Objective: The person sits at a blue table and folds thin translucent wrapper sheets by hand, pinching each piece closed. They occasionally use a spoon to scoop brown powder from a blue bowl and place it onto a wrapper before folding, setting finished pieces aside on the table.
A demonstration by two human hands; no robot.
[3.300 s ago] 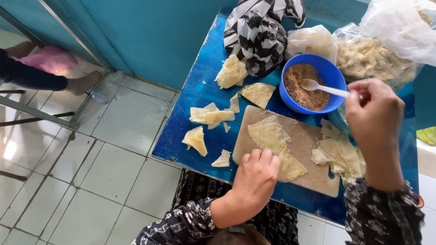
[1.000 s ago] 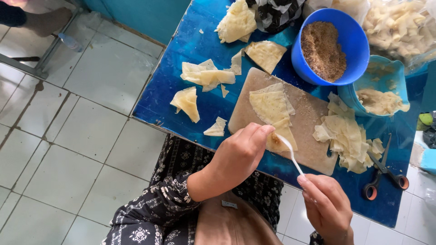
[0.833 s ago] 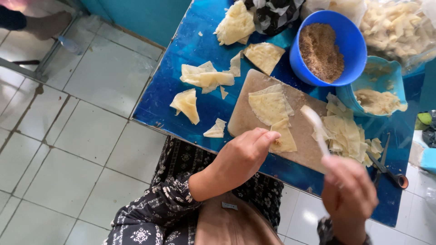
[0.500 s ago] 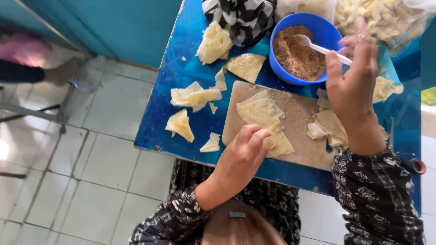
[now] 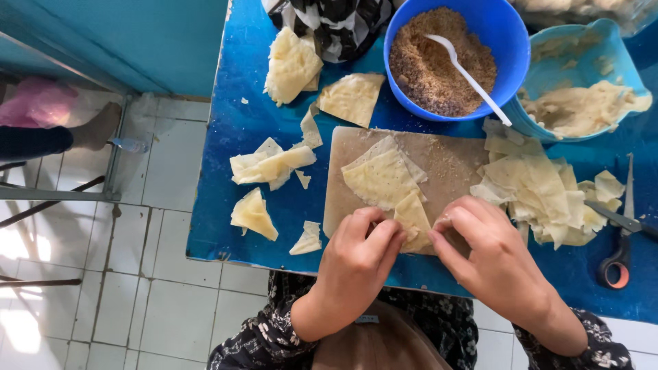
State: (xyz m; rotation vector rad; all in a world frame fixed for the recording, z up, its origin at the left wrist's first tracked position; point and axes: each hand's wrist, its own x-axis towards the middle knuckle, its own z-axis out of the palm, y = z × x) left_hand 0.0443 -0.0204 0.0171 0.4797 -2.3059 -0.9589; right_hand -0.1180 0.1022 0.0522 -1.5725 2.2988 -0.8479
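Pale, thin dough (image 5: 413,218), folded to a triangle, lies at lower centre on the board (image 5: 452,168), pinched between the fingers of the left hand (image 5: 360,257) and right hand (image 5: 490,257). Beyond, a flat speckled sheet (image 5: 379,177). Farther up, a round blue bowl (image 5: 504,31) holds brown crumbs (image 5: 425,65) and a white spoon (image 5: 469,75).

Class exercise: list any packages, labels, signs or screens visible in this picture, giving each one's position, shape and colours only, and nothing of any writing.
Clear plastic bag: top right corner, behind the teal container; see-through, crumpled, pale contents, mostly cut off.
Black-and-white patterned bundle: top centre, beside the blue bowl; soft and bunched; cannot tell whether bag or cloth.
No labels, signs or screens in view.
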